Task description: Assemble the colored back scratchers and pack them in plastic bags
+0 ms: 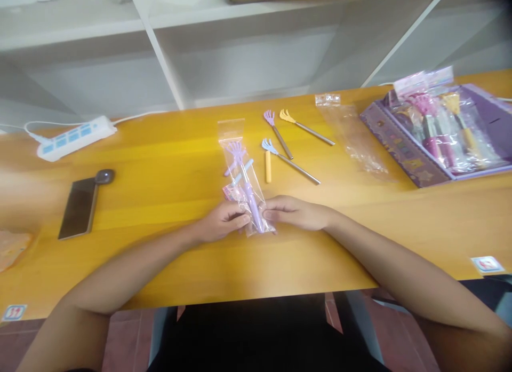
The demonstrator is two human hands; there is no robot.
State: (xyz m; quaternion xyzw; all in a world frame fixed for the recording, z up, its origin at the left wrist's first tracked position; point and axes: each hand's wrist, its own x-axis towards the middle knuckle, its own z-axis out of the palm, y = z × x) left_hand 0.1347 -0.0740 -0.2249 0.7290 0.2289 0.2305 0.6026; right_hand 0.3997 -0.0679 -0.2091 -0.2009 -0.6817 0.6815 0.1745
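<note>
A clear plastic bag (231, 127) with a purple claw-headed scratcher (252, 201) inside lies between my hands. My left hand (224, 220) pinches the bag's lower left edge, beside a small pink card (234, 192). My right hand (295, 212) is closed on the lower right edge. A light blue handle piece (246, 168) and a purple one show around and through the bag. Beyond it lie metal rods with a purple claw (269, 116), a yellow claw (287, 116) and a blue claw (269, 145), and a yellow handle (268, 167).
Several bagged scratchers fill a purple display box (424, 172) at the right, with clear bags (360, 142) beside it. A white power strip (78, 139), a phone (78, 208) and a small dark object (104, 176) are at the left. Shelving stands behind the table (180, 276).
</note>
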